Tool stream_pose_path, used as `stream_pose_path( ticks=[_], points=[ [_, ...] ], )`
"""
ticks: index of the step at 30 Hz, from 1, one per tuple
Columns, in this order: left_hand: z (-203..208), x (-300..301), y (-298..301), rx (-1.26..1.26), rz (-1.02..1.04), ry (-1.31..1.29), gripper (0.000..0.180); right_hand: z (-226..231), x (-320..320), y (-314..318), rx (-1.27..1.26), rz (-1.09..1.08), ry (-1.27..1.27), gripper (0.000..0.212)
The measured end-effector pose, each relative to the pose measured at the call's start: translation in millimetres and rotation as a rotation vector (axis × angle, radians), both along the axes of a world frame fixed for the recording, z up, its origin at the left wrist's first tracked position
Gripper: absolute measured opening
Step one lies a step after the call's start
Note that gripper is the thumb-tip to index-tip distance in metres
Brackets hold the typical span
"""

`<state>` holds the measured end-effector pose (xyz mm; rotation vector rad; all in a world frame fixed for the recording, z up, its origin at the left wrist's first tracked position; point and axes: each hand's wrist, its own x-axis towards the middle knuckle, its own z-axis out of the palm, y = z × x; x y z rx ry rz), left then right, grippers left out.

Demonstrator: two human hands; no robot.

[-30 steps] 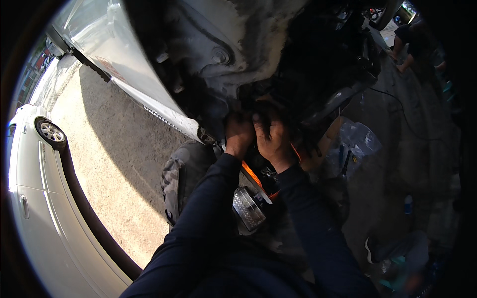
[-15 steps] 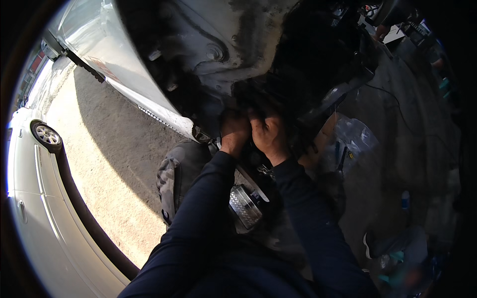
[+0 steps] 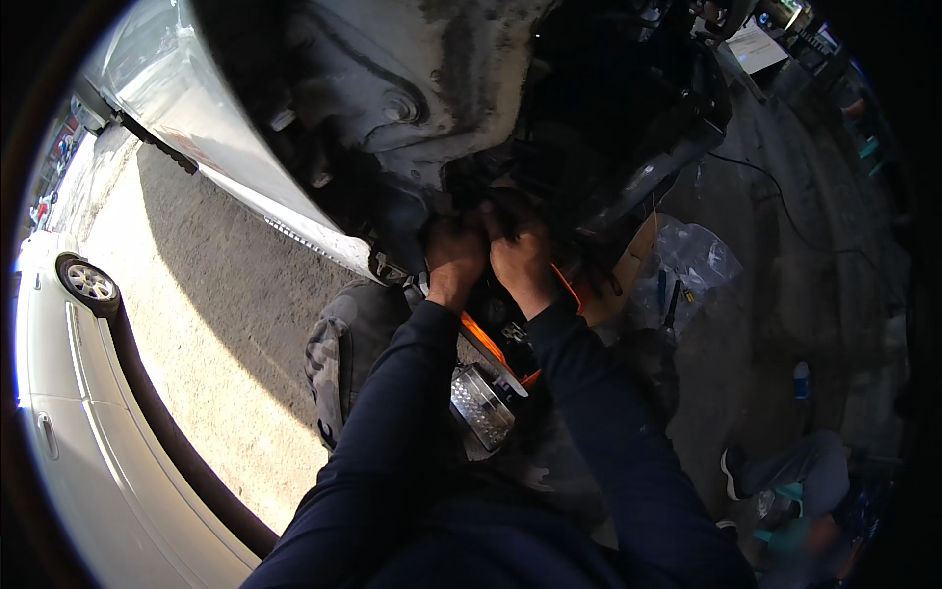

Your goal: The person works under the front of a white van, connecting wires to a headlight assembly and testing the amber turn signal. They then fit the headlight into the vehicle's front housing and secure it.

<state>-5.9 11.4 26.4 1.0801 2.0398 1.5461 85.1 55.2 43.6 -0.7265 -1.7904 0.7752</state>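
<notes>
My left hand (image 3: 457,252) and my right hand (image 3: 521,257) are side by side under the car's bare wheel-arch panel (image 3: 397,106). Both have curled fingers that nearly meet in deep shadow. What they grip there is too dark to make out. Just below them lies a dark case with an orange rim (image 3: 566,287), partly hidden by my wrists and holding dark and metal pieces. Against its near edge sits a shiny, dimpled metal piece (image 3: 481,407).
A pale car (image 3: 74,383) stands at left on sunlit ground. The white body panel (image 3: 265,182) curves close by my left arm. On the right are a clear plastic bag (image 3: 699,257), cardboard (image 3: 638,253), a dark cable (image 3: 775,180) and another person's leg (image 3: 795,478).
The view has shifted slightly, so the wheel arch sits a little further left. Bright orange edges now show on the case beneath my hands. Both hands stay close together in the shadow.
</notes>
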Motion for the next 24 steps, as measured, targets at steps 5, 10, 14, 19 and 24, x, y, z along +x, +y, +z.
stream_pose_path(
  ticks=[5, 10, 14, 19, 24],
  points=[
    [-16.3, -8.4, 0.3, 0.023, -0.069, 0.085, 0.03, 10.9, -14.0, 0.4, -0.017, -0.021, -0.094, 0.03],
    [-42.2, -15.8, -1.6, 0.002, -0.039, 0.818, 0.026, 17.7, -25.1, 4.6, -0.305, -0.054, -0.046, 0.043],
    [-45.9, -20.0, 4.3, 0.012, -0.093, 0.677, 0.028, 7.7, -25.8, 14.5, -0.295, -0.068, -0.17, 0.05],
    [-20.8, -8.4, -0.7, 0.052, -0.022, 0.035, 0.035, -1.7, -5.9, 13.1, 0.075, -0.107, -0.336, 0.041],
    [-4.4, -4.3, -0.5, -0.068, 0.028, -0.12, 0.036, -1.8, 8.3, -6.1, 0.178, -0.119, -0.243, 0.034]
  ],
)
